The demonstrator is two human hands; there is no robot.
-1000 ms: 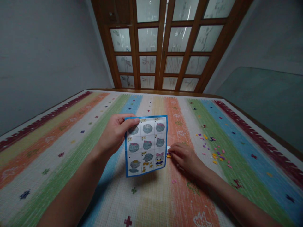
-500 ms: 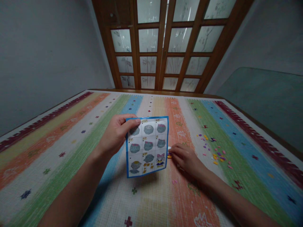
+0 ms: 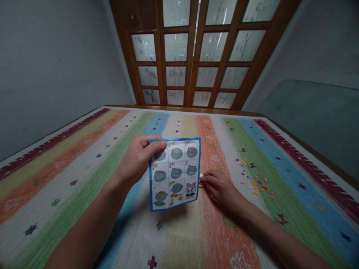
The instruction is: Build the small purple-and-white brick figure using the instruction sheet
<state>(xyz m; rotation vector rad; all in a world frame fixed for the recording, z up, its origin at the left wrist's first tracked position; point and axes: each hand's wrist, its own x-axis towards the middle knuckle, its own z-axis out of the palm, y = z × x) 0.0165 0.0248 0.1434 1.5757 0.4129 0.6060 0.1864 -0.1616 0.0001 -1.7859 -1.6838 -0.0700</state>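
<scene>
My left hand [image 3: 140, 155] pinches the top left corner of a blue-edged instruction sheet [image 3: 175, 175], thumb on its front. Printed on the sheet are rows of building steps and a small figure with a pink bow. To the right of the paper, my right hand [image 3: 221, 186] is closed, its fingertips on a small brick model [image 3: 201, 184] with white, purple and yellow parts. Most of that model is hidden behind the sheet and my fingers. A small pink piece [image 3: 206, 215] lies below my right hand.
Several loose pink, purple and yellow bricks [image 3: 259, 185] are scattered to the right of my right hand. A striped cloth [image 3: 179, 243] covers the table. Beyond the far edge stands a wooden door with glass panes [image 3: 175, 74]; a chair back [image 3: 314, 123] is at the right.
The sheet's right edge has shifted very slightly to the right. Both hands stay almost where they were.
</scene>
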